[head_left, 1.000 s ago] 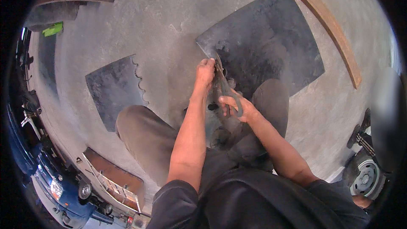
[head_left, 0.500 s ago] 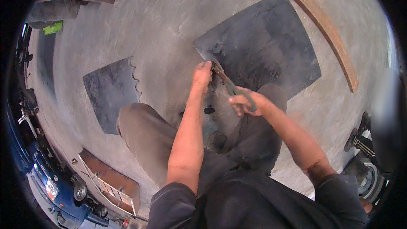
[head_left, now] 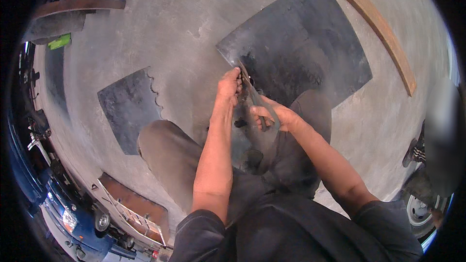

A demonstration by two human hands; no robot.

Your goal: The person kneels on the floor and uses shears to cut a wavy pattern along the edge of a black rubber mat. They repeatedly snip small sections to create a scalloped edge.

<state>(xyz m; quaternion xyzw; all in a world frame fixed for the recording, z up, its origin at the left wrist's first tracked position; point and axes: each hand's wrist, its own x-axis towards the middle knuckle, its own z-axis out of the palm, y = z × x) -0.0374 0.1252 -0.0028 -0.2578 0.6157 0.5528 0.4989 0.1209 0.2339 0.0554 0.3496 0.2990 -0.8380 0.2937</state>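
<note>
My right hand is closed round the handles of large metal shears, whose blades point away from me to the near left edge of a big dark rubber-like sheet. The sheet lies on the floor in front of my knees. Right beside the blades, my left hand is closed, its fingers pinching the sheet's edge; the exact grip is partly hidden. A smaller dark sheet with a scalloped right edge lies to the left, by my left knee.
A curved-looking wooden beam lies beyond the big sheet at the right. Far left are a green object and a blue vehicle. A brown open box stands lower left. At right are a shoe and a wheel.
My right hand has moved a little left, closer to my left hand, and the shears stand steeper. The view has shifted slightly. My left hand stays at the sheet's edge.
</note>
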